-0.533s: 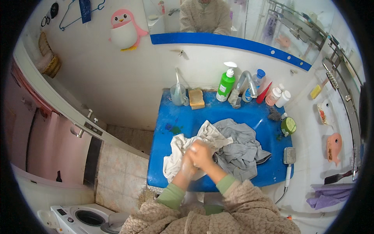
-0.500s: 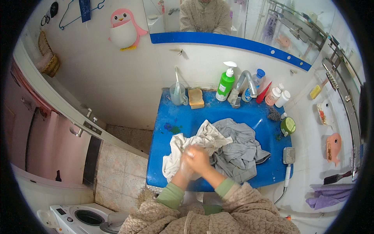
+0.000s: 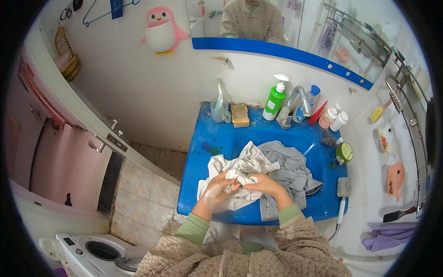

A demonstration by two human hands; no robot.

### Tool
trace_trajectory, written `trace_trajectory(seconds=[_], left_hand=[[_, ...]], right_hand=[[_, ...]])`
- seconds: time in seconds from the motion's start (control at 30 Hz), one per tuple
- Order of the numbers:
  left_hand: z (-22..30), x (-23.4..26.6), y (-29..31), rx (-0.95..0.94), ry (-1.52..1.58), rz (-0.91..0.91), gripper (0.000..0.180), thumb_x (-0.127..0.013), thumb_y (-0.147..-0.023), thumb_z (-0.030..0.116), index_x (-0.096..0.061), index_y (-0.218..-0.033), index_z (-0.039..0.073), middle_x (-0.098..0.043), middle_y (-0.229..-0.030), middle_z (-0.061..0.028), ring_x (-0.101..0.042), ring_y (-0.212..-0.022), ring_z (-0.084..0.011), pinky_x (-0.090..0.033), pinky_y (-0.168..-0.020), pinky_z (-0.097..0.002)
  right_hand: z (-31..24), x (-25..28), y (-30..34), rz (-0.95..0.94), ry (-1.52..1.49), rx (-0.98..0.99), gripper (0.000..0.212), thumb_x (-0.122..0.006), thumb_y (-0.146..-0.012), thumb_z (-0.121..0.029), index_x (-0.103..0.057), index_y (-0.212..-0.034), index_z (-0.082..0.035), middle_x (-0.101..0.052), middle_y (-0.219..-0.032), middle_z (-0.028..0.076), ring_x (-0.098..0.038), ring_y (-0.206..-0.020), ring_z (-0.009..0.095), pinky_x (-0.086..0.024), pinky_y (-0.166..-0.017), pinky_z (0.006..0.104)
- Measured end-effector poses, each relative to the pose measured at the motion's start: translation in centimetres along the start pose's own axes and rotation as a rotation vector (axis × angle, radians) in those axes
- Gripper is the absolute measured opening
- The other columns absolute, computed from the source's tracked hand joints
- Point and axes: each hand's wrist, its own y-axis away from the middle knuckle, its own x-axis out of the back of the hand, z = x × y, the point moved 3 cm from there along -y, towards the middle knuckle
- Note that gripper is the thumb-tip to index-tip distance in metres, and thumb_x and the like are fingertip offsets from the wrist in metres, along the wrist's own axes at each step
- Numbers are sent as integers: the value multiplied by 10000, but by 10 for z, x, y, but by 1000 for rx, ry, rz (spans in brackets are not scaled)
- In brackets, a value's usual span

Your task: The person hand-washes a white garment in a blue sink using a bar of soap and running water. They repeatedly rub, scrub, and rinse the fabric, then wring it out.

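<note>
White cloth (image 3: 249, 156) — crumpled, near part held bunched — lies on blue counter (image 3: 221, 134).

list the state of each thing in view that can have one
white cloth, crumpled, partly bunched up
left hand, closed on white cloth
right hand, holding white cloth
grey cloth, crumpled
door, open
washing machine, apparently open
tap, no water seen running
green pump bottle, upright

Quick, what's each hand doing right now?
Left hand: closed, holding a fold of the white cloth.
Right hand: closed, holding the same cloth.
</note>
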Motion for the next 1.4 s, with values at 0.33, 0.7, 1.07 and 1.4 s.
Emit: trace_trajectory(seconds=[0.33, 0.7, 1.07, 1.4], left_hand=[[-38, 10, -36, -3, 307, 62, 257, -480, -918, 343, -569, -863, 108, -540, -638, -12, -531, -549, -165, -468, -541, -291], [-10, -38, 11, -49, 216, 165, 358, -408, -935, 419, -565, -972, 99, -587, -891, -13, -552, -793, -127, -458, -732, -296], [34, -21, 14, -51, -192, 85, 251, -571, -840, 289, -573, -963, 70, -624, -876, -38, -595, -742, -168, -482, -606, -278], [48, -11, 15, -274, 160, 141, 261, -557, -829, 178, -530, -1082, 119, -571, -1098, -76, -539, -1000, -240, -415, -850, -514]], right_hand=[[-49, -95, 37, 427, 310, 759, 164, -646, -665, -88, -535, -774, -36, -583, -769, 122, -592, -751, 294, -477, -762, 388], [-16, -110, -2, 312, -67, 439, 402, -580, -766, -244, -481, -1109, -59, -334, -1241, 220, -296, -1160, 397, -197, -934, 523], [-21, -58, -16, 351, -628, 248, 328, -665, -778, -266, -606, -933, 16, -623, -800, 87, -572, -765, 137, -449, -656, 288], [3, -57, 10, 590, -656, 322, 287, -652, -769, -66, -583, -1046, -39, -609, -882, 25, -564, -753, 99, -466, -642, 245]])
